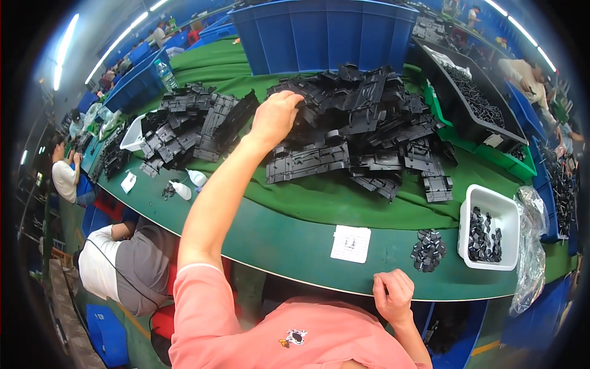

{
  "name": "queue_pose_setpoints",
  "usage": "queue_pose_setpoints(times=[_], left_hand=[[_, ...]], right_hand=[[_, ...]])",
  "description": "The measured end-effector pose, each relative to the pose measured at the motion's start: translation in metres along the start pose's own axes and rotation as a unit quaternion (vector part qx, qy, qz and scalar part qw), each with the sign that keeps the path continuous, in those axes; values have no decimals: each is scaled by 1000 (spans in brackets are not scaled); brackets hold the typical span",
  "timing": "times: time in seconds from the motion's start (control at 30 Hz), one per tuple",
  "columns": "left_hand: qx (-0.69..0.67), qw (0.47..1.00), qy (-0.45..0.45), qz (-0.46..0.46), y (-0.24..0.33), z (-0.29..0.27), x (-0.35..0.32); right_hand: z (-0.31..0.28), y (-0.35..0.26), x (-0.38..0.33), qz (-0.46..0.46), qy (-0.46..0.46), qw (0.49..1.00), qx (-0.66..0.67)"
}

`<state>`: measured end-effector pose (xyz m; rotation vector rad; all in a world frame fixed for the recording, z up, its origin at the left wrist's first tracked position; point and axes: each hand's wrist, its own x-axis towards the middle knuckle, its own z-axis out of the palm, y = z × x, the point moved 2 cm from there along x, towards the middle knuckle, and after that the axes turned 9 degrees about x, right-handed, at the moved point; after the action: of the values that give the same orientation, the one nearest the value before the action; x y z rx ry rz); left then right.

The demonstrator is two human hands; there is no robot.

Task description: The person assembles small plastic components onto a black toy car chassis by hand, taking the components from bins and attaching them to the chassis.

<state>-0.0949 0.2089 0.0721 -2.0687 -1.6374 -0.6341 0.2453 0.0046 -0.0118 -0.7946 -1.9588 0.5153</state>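
Left hand (275,117): fingers curled onto a black plastic moulding atop the heap of mouldings (356,123) mid-table; picking appears underway, lifting next. Right hand (393,295): clenched at the table's near edge (295,252), contents indiscernible.

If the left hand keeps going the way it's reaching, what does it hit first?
The left hand already rests on the heap of black plastic parts on the green mat. Straight on it would meet more of that heap, then probably the blue bin behind; depth is unclear.
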Motion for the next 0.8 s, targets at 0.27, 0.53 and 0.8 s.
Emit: queue_pose_setpoints(times=[0.27,0.53,0.8], left_hand=[[-38,980,192,31,38,-46,-58],[-88,969,192,126,89,-82,-134],[-139,963,118,198,131,-95,-182]], right_hand=[[-5,-2,-3,-7,3,1000,-4],[-9,-6,6,11,17,998,66],[4,-19,43,166,20,948,272]])
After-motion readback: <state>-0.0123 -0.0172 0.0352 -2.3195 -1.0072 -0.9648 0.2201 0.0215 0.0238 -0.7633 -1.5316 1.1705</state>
